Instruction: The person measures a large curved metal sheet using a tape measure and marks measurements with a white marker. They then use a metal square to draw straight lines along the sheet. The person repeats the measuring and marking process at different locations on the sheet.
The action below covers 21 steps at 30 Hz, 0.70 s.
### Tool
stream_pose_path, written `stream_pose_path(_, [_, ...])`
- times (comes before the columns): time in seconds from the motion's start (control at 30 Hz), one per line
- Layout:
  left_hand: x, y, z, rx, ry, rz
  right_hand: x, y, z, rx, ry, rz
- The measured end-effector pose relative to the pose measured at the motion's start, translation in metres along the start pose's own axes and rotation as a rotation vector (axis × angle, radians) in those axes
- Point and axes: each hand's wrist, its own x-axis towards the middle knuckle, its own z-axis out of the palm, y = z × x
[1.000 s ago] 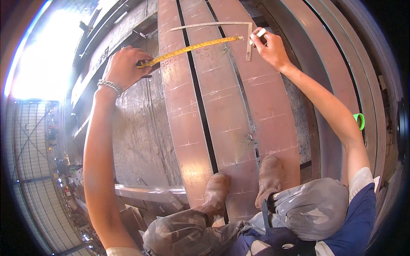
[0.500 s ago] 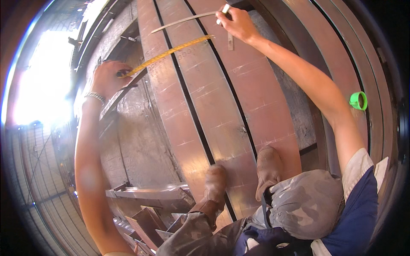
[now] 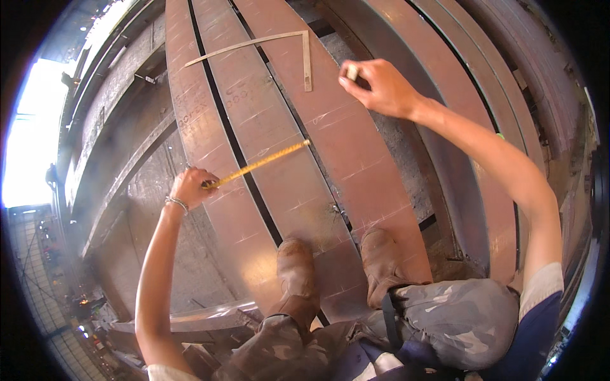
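My left hand point(image 3: 192, 186) is closed around a tape measure at the left edge of the steel strips. The tape's yellow blade point(image 3: 270, 159) stretches from it to the right, across the left strip and the middle one, its end close to the gap before the right strip. Farther off, a metal carpenter's square point(image 3: 306, 60) lies over the strips, its long arm pointing left and its short arm toward me. Beyond the right strip's edge, my raised right hand point(image 3: 384, 87) pinches a short pale stick of chalk point(image 3: 352, 73), apart from the square.
Under my brown boots point(image 3: 296, 270) run long reddish steel strips point(image 3: 356, 146) with dark gaps between them and white chalk lines across. More long steel pieces point(image 3: 454, 82) lie to the right. A dark metal surface point(image 3: 171, 235) lies lower on the left.
My left hand has brought the tape measure nearer to my boots. My right hand, with the chalk, has moved off the square's corner to the right and nearer. The view has shifted.
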Motion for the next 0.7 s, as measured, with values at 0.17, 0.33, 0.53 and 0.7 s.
stream_pose_path(0.17, [0.019, -0.017, 0.037, -0.096, -0.091, -0.053, -0.035, -0.041, -0.036, -0.032, -0.074, 0.079])
stream_pose_path(0.33, [0.078, -0.032, 0.007, -0.072, -0.183, 0.002, -0.036, -0.07, -0.053, -0.108, -0.076, 0.141])
stream_pose_path(0.53, [0.122, -0.027, 0.004, -0.058, -0.282, 0.099, -0.006, -0.103, -0.072, -0.191, -0.073, 0.153])
stream_pose_path(0.7, [0.144, 0.019, 0.019, -0.017, -0.267, 0.178, 0.022, -0.138, -0.08, -0.332, -0.09, 0.132])
